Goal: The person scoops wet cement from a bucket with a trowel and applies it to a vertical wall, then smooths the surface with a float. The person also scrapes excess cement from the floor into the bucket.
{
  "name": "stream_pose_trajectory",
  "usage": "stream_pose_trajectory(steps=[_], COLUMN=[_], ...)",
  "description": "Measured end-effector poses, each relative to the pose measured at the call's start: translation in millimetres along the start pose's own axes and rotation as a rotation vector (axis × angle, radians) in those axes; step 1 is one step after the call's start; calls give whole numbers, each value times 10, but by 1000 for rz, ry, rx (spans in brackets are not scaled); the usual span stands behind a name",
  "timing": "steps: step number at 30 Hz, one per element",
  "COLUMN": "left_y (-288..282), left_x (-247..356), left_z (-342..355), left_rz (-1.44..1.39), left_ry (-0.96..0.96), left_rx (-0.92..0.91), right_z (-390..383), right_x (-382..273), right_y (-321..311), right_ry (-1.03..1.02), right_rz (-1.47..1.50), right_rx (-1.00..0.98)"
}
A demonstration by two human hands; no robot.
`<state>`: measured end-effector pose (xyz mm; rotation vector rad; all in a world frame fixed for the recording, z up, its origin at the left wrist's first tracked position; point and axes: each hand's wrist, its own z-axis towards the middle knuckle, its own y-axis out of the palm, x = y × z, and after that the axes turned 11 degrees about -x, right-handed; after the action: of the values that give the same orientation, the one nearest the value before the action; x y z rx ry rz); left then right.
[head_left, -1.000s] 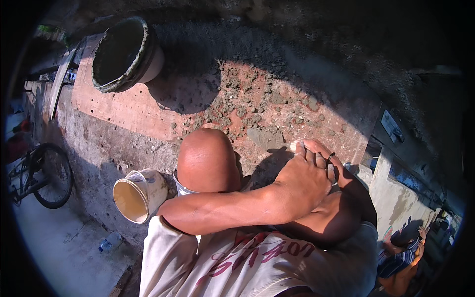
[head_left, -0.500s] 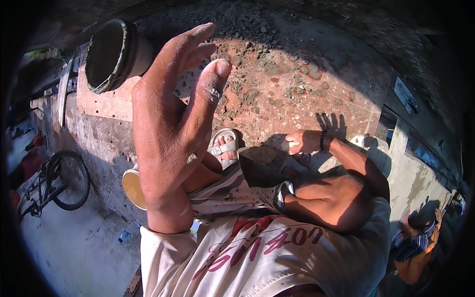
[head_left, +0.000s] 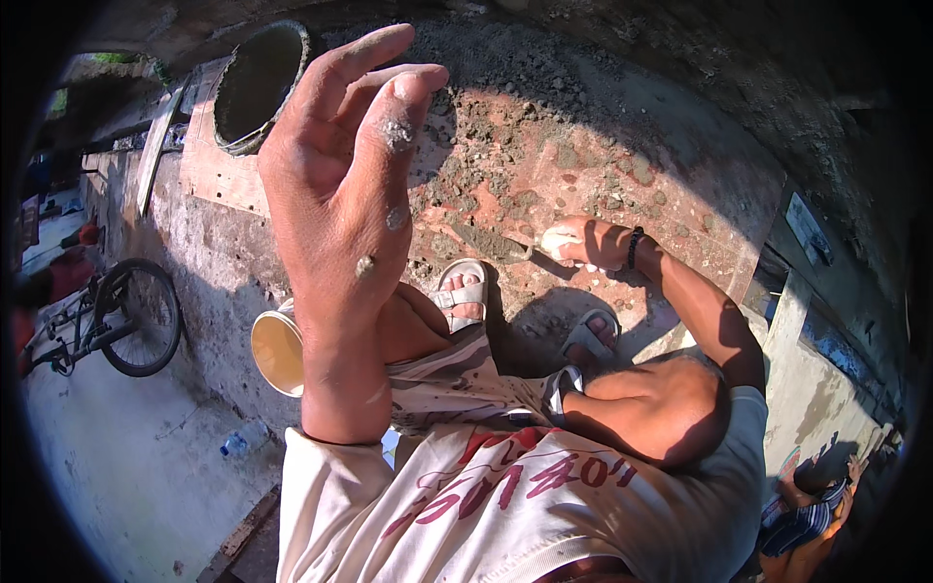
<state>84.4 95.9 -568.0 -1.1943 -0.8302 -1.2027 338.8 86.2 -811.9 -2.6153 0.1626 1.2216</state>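
Note:
My left hand is raised high in front, fingers curved and apart, nothing between them. Grey mortar smears mark its thumb. Low over the mortar-strewn ground, my right hand, with a dark bracelet at the wrist, is closed round the handle of a trowel. The grey blade points left, just ahead of my sandalled foot. Its handle is mostly hidden by the fingers. Clumps of wet mortar are scattered over a reddish board.
A mortar-crusted bucket stands beyond my left hand; a cream bucket is by my left knee. Further left are a bicycle and a plastic bottle. Another person is at the lower right. A low wall runs along the right.
My right hand has moved forward, and the trowel in it now shows plainly. The left hand stays raised, its fingers slightly shifted. The whole view has tilted a little.

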Motion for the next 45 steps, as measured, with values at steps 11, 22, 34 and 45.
stream_pose_trajectory(steps=[11,22,34,45], left_y=[-133,-202,-420,-436], left_x=[-22,-162,-224,-172], left_z=[-46,121,68,17], left_rz=[-97,-337,-294,-377], left_ry=[-8,21,-45,-123], left_rx=[-27,114,122,51], right_z=[328,1165,698,840], right_x=[48,-743,-395,-550], right_y=[-972,-147,-1363,-625], right_ry=[134,34,166,40], right_rz=[296,-220,256,-388], right_rx=[276,-372,457,207])
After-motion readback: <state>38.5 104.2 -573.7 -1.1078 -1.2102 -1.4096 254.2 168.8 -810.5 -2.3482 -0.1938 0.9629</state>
